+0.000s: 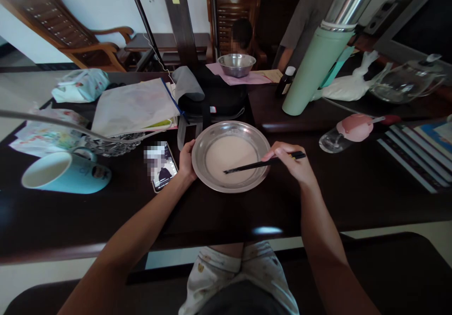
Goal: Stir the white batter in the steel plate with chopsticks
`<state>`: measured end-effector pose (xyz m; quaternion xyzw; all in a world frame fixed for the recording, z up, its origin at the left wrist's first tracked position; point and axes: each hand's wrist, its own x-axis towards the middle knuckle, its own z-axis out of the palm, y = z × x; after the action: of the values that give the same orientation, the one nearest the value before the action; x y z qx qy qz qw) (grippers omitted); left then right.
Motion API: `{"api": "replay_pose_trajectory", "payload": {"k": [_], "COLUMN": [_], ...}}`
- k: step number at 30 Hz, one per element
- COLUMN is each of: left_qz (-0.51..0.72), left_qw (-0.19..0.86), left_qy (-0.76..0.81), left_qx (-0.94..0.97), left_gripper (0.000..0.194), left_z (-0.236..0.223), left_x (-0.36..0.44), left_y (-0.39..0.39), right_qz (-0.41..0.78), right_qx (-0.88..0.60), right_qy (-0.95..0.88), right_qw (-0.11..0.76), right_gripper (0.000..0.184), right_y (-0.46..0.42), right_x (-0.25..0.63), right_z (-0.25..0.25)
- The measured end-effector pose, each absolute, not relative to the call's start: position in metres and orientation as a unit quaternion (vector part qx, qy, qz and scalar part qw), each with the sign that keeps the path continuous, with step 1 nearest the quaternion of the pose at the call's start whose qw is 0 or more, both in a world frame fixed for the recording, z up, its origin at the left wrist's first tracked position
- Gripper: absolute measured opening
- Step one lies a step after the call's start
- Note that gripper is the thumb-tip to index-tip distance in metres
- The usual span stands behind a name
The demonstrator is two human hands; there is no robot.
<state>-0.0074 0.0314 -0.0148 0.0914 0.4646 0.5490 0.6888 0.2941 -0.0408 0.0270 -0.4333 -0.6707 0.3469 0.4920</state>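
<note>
A wide metal bowl (199, 176) stands on the dark table in front of me, holding a pale, creamy liquid (231, 155). My left hand (187, 161) grips the bowl's left rim. Pinched in my right hand (287, 159) is a pair of black chopsticks (252, 165), slanting down to the left over the bowl's right rim. Their tips reach into the liquid. Just left of my left hand lies a phone (165, 173) with its screen lit.
A light blue mug (67, 176) stands at the left. At the right are a green thermos (314, 70), a pink-topped cup (349, 131) and stacked books (418, 155). Behind the bowl lies a black case (212, 96); a smaller metal bowl (236, 65) sits farther back. Two people are beyond the table.
</note>
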Motion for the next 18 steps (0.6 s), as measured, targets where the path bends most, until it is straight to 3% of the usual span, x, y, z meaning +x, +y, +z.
{"api": "replay_pose_trajectory", "payload": {"k": [3,9,15,18], "left_qz": [0.544,0.550,0.554,0.552], "left_qw": [0.689,0.693,0.693,0.693], "left_qy": [0.470,0.456,0.451,0.455], "left_qx": [0.095,0.099,0.093,0.090], "left_gripper": [0.016,0.015,0.013,0.013], "left_z": [-0.0133,-0.0160,-0.0157,-0.0153], "left_x": [-0.0075,-0.0083,-0.0072,-0.0072], "left_y": [0.0312,0.0317,0.0316,0.0321], "right_qz": [0.325,0.335,0.313,0.294], "right_qx": [-0.430,-0.448,-0.426,-0.451], "right_qy": [-0.702,-0.639,-0.702,-0.670], "right_qw": [0.466,0.528,0.477,0.512], "right_gripper": [0.048,0.047,0.045,0.046], "right_y": [-0.0390,-0.0409,-0.0380,-0.0388], "right_x": [0.2920,0.2978,0.2921,0.2960], "right_z": [0.0271,0.0267,0.0262,0.0271]}}
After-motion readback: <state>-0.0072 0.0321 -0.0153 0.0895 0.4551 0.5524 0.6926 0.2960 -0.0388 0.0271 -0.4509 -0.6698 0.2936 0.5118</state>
